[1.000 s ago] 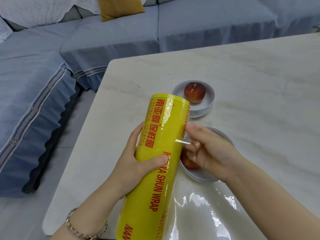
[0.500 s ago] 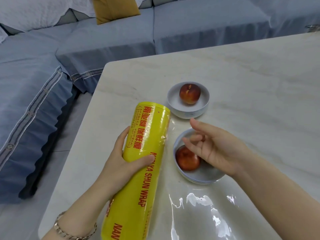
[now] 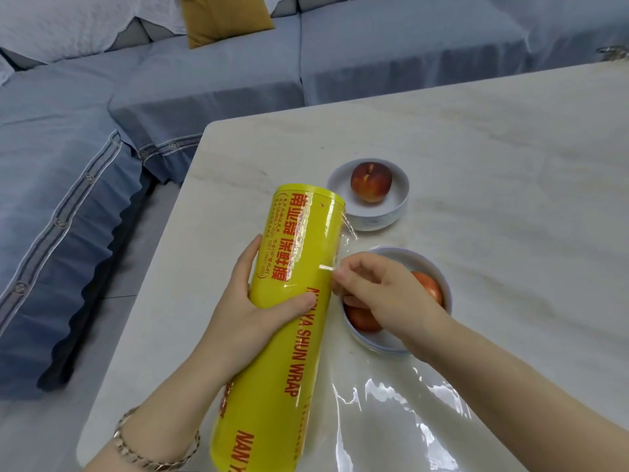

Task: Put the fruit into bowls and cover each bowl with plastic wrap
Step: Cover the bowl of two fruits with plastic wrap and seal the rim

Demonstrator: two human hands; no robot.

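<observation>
My left hand [image 3: 262, 308] grips a big yellow roll of plastic wrap [image 3: 289, 321], tilted up over the table's left part. My right hand [image 3: 377, 287] pinches the loose edge of the clear film [image 3: 401, 400] right beside the roll; the film hangs off the roll's right side and drapes shiny over the table in front. Under my right hand stands the near white bowl [image 3: 439, 270] with a red peach [image 3: 429, 287], partly hidden. The far white bowl [image 3: 398, 202] holds another peach [image 3: 371, 181], uncovered.
The pale marble table [image 3: 510, 158] stretches right and back. A blue-grey sofa [image 3: 170, 83] with a mustard cushion [image 3: 224, 18] wraps around the table's left and far sides; floor shows at the left.
The roll rose and tilted back toward the bowls. My right hand, open above the near bowl half a second ago, came back to the roll and pinched the film edge.
</observation>
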